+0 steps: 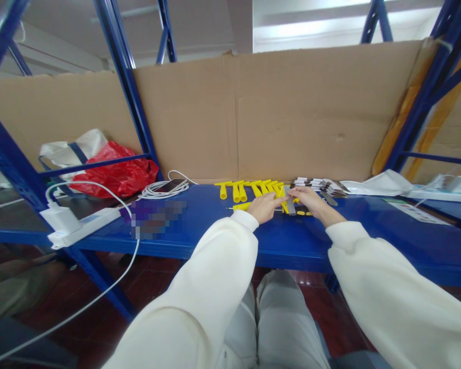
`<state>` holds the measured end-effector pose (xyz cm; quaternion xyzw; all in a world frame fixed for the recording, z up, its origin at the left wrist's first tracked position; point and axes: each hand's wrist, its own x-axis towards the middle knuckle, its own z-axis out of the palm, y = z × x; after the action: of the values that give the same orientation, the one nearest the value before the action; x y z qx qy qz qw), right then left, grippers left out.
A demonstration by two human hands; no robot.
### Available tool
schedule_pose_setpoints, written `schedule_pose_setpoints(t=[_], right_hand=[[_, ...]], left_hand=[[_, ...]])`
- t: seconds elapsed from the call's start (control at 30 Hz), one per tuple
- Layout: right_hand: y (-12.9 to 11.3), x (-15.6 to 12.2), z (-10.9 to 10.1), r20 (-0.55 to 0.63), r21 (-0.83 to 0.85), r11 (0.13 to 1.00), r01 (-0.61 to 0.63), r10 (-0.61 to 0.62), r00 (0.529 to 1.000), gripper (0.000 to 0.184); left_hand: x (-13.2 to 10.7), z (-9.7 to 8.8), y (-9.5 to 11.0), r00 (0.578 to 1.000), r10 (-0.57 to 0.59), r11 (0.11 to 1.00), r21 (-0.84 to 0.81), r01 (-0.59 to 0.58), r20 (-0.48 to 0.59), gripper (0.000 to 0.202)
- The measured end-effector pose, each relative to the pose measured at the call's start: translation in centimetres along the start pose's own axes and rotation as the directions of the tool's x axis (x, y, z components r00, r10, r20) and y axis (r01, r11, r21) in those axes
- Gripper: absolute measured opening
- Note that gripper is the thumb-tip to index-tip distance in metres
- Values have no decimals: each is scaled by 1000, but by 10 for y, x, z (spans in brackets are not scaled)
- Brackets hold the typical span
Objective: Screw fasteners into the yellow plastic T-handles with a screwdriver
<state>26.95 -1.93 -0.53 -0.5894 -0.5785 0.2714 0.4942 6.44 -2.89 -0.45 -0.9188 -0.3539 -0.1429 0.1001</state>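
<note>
Over the blue shelf top my left hand (264, 206) and my right hand (307, 200) meet close together. A flat grey metal blade (291, 206) stands between them, and the fingertips of my right hand are closed at its upper end. My left hand's fingers are held together and reach towards the blade; what they grip is hidden. Beneath my left hand, a yellow-handled tool (241, 206) with a thin metal shaft lies on the shelf. Just behind are several yellow T-shaped plastic pieces with round hollow handles (236, 191), in a row. A black and yellow object (303, 210) lies below my right hand.
Thin black-and-white packets (318, 184) lie stacked behind my right hand, near a white plastic bag (382, 183). On the left are a coiled white cable (163, 189), a phone (171, 185), a power strip (84, 227) and a red bag (117, 169). A cardboard panel (292, 113) stands behind.
</note>
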Motion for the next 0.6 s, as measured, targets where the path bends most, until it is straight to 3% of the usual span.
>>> schedule_pose_setpoints(t=[0.27,0.37,0.5,0.6], right_hand=[[6,10,-3,3,-18,998,53,-53,999,37],[11,19,-13,-111,-24,997,67,-69,991,35],[20,26,-37,-326,-329,942,-67,-46,944,17],[28,24,-50,-325,-575,787,-224,32,945,14]], left_hand=[[1,3,-1,1000,10,1000,-22,-11,-22,62],[2,3,-2,999,-31,998,-56,30,-31,57],[2,1,-5,997,-77,992,-102,74,-26,53],[2,1,-7,994,-99,988,-125,93,-43,52]])
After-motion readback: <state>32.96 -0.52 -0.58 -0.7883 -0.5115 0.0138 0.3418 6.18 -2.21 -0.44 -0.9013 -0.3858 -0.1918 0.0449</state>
